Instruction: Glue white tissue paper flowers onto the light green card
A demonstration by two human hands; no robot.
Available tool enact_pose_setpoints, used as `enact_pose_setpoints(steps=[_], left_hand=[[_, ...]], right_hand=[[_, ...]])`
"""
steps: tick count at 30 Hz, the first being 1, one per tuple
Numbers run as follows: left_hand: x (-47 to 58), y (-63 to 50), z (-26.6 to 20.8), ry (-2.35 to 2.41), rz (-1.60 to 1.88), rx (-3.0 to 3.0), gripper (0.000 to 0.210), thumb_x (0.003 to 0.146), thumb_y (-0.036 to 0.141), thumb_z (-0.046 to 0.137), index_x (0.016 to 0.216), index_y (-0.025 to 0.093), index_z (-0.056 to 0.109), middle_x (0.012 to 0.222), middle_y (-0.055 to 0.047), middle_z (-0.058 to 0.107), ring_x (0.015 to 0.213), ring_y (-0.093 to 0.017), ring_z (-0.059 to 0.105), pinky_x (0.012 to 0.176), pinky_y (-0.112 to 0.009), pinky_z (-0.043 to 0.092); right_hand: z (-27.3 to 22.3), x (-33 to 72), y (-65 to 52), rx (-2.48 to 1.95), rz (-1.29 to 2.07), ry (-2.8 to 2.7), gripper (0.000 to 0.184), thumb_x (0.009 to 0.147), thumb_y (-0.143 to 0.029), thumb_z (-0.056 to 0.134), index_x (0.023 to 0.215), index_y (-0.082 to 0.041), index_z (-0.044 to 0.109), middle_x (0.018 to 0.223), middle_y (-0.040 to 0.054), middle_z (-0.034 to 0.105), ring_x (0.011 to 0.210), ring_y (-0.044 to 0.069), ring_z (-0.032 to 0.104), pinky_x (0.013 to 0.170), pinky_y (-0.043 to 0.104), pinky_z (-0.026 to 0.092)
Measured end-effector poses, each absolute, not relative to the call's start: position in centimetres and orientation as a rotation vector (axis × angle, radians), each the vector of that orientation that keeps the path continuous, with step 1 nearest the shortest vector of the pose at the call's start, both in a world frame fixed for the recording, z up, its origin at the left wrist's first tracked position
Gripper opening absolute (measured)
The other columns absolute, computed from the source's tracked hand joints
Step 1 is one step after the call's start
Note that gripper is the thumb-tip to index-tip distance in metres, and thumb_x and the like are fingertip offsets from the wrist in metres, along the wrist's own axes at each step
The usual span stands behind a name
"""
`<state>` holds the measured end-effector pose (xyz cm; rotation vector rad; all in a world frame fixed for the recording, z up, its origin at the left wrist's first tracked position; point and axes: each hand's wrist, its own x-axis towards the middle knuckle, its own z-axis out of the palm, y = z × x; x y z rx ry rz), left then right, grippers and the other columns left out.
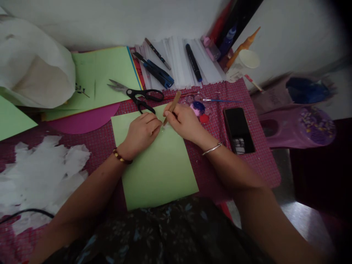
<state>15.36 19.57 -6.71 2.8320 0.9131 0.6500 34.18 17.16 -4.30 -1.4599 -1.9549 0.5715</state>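
A pale green sheet of paper [162, 172] lies on the table in front of me. My right hand [184, 119] grips a brown wooden-looking stick [174, 102], its lower end close to the paper. Whether the stick is a pencil I cannot tell. Beside it, my left hand [144, 132] rests on the sheet with fingers curled and pinched together. A tiny pale piece [162, 128] shows at those fingertips, too small to name. Black-handled scissors [134, 92] lie partly open just beyond my left hand.
White crumpled tissue paper [41, 172] covers the left side. Further back are more green sheets [107, 69], a blue-black cutter [156, 71] and a black marker [194, 62]. Paint pots [198, 108], a thin brush [222, 101] and a phone [239, 130] lie to the right.
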Motion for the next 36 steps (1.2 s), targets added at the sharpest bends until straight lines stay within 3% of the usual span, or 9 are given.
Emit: enact_pose_setpoints(steps=[6,13,24,31,36], left_hand=[[16.0,20.3,-6.4,1.007,0.524,2.815,0.022,0.094,0.024,0.050,0.082,0.017,0.067,0.082,-0.006,0.064,0.081,-0.020,0.058,0.075,-0.033,0.047],[15.5,21.4,-6.3,1.005,0.575,2.593,0.023,0.093,0.020,0.047,0.094,0.018,0.070,0.088,-0.006,0.067,0.086,-0.020,0.060,0.081,-0.034,0.048],[14.9,21.5,-6.5,1.154,0.707,2.451,0.023,0.091,0.022,0.048,0.094,0.019,0.070,0.085,-0.006,0.064,0.081,-0.019,0.060,0.076,-0.033,0.048],[14.3,22.0,-5.9,1.307,0.759,2.394,0.016,0.087,0.020,0.051,0.086,0.025,0.067,0.082,-0.003,0.068,0.079,-0.020,0.061,0.069,-0.034,0.048],[14.0,22.3,-5.8,1.299,0.710,2.397,0.016,0.083,0.020,0.052,0.084,0.024,0.067,0.081,-0.003,0.068,0.075,-0.018,0.060,0.065,-0.033,0.046]], right_hand=[[-4.9,34.5,17.5,-1.387,0.663,-1.827,0.018,0.093,-0.027,0.045,0.089,-0.018,0.060,0.078,0.0033,0.062,0.073,0.018,0.060,0.071,0.033,0.046],[-5.6,35.1,17.7,-1.300,0.740,-1.410,0.026,0.098,-0.038,0.040,0.086,-0.021,0.055,0.067,-0.0018,0.052,0.060,0.012,0.054,0.058,0.027,0.044],[-4.8,34.2,17.1,-1.376,0.548,-1.950,0.026,0.097,-0.032,0.040,0.090,-0.017,0.060,0.090,0.0083,0.067,0.084,0.020,0.062,0.077,0.034,0.045],[-3.9,33.8,16.5,-1.536,0.382,-2.095,0.028,0.097,-0.029,0.037,0.096,-0.014,0.061,0.092,0.0115,0.068,0.082,0.023,0.062,0.076,0.036,0.045],[-3.8,34.2,16.6,-1.499,0.437,-1.971,0.026,0.096,-0.030,0.040,0.093,-0.016,0.062,0.089,0.0093,0.068,0.080,0.022,0.062,0.075,0.036,0.046]])
